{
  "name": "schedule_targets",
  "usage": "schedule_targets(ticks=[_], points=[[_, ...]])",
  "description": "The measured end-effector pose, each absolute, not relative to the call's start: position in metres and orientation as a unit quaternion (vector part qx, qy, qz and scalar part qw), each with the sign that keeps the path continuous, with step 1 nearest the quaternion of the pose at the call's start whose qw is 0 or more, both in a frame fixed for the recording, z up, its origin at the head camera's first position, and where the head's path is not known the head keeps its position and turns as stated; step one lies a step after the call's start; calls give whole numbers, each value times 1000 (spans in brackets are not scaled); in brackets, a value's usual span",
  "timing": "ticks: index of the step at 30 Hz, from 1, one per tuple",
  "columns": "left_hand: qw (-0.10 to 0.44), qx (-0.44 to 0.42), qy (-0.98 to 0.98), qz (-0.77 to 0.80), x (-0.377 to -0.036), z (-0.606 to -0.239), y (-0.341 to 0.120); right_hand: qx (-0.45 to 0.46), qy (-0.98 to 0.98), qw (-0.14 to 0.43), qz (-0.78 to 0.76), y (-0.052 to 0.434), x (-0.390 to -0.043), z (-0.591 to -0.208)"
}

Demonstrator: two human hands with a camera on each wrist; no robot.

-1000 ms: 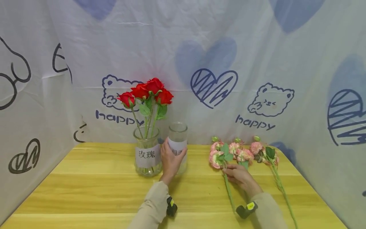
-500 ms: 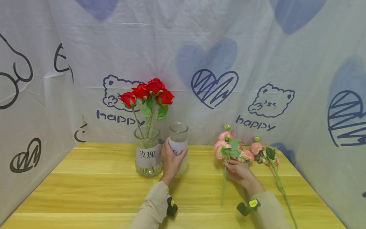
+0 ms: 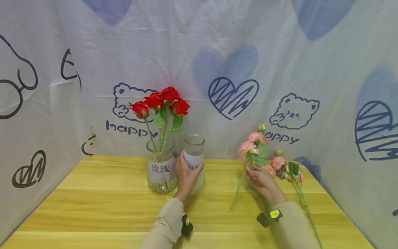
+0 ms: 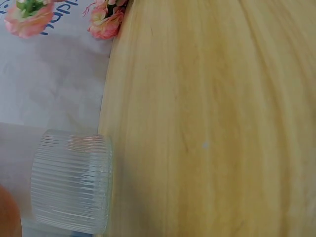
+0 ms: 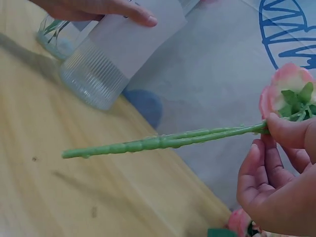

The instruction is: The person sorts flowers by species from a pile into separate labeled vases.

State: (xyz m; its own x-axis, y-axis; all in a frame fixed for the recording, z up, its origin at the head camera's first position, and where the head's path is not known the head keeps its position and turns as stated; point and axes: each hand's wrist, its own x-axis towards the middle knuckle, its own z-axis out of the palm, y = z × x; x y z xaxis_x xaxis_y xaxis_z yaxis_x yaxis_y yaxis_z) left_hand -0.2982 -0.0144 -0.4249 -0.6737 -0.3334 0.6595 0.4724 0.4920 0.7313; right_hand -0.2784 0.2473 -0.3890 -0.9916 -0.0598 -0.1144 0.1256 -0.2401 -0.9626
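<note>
The left hand (image 3: 186, 176) is wrapped around the empty ribbed glass vase (image 3: 194, 160), which stands upright on the wooden surface (image 3: 109, 207). Touching that vase on the far side from the right hand stands a second vase (image 3: 160, 169) with red roses (image 3: 161, 100). The right hand (image 3: 262, 180) pinches a pink flower stem (image 3: 237, 190) just below its blooms, holding it lifted and tilted, cut end pointing down toward the left hand. More pink flowers (image 3: 284, 166) lie on the surface just beyond the right hand.
</note>
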Motion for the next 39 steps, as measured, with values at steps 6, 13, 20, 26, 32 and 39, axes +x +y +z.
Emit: schedule_targets(ticks=[6,13,20,26,32,39], points=[[406,-47,-764,-499,-298,-425,-15,27,586,50,-809,244,-285,-378],[400,-46,-765,-503,-297,-426,-14,34,552,41,-832,241,-287,-367],[403,-46,-764,-501,-297,-426,-14,36,500,36,-865,239,-294,-356],[405,-46,-765,-498,-297,-425,-14,45,482,26,-874,234,-301,-337],[404,-47,-767,-497,-295,-424,-14,43,463,4,-886,223,-306,-311],[404,-44,-765,-499,-296,-425,-14,49,428,3,-903,207,-311,-289]])
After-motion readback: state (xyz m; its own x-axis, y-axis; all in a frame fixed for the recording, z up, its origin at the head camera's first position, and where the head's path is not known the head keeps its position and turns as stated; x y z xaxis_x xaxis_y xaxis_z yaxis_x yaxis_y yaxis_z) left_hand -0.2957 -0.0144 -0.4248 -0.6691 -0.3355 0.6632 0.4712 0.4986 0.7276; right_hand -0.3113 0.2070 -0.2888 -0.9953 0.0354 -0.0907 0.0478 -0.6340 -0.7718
